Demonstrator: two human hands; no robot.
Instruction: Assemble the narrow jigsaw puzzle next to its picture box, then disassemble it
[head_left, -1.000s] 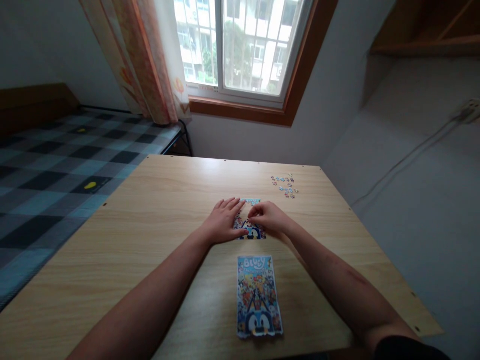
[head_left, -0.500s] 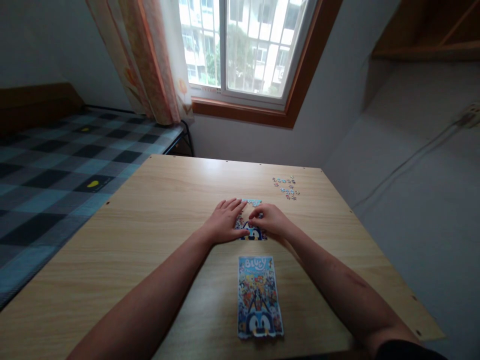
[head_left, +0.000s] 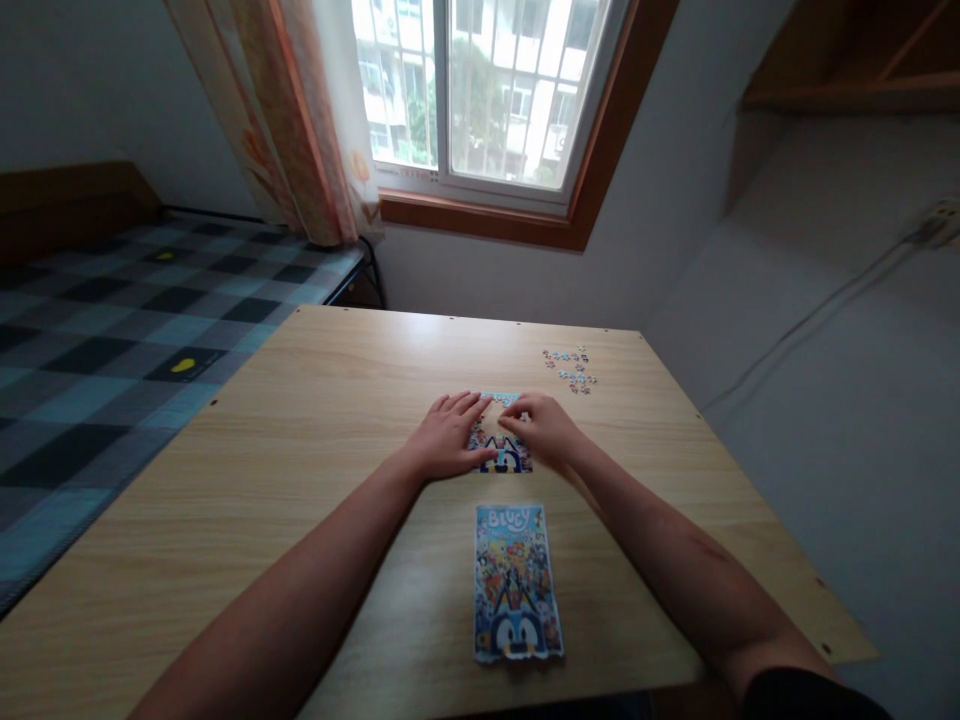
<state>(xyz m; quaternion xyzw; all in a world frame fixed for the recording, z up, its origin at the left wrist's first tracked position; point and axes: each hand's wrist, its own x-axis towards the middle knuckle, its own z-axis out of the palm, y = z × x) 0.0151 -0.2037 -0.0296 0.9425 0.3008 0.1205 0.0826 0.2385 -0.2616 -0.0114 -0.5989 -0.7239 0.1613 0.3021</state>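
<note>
Bearing puzzle [head_left: 514, 461] and loose pieces [head_left: 576, 378] — the wooden table [head_left: 337, 400].

Extends left forearm [head_left: 300, 570] and right forearm [head_left: 664, 535] forward, converging; holds left hand [head_left: 445, 437] palm down with fingers [head_left: 472, 402] spread and left thumb [head_left: 481, 456] inward; curls right hand [head_left: 546, 428] with right thumb [head_left: 512, 423] and index finger [head_left: 517, 405] close together.

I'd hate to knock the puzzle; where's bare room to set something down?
Bare table lies between the left forearm and left edge, and between the right forearm and right edge. Crowded: the part-built puzzle at the left hand and right hand, the loose pieces beyond them, and the picture card between the forearms.
</note>
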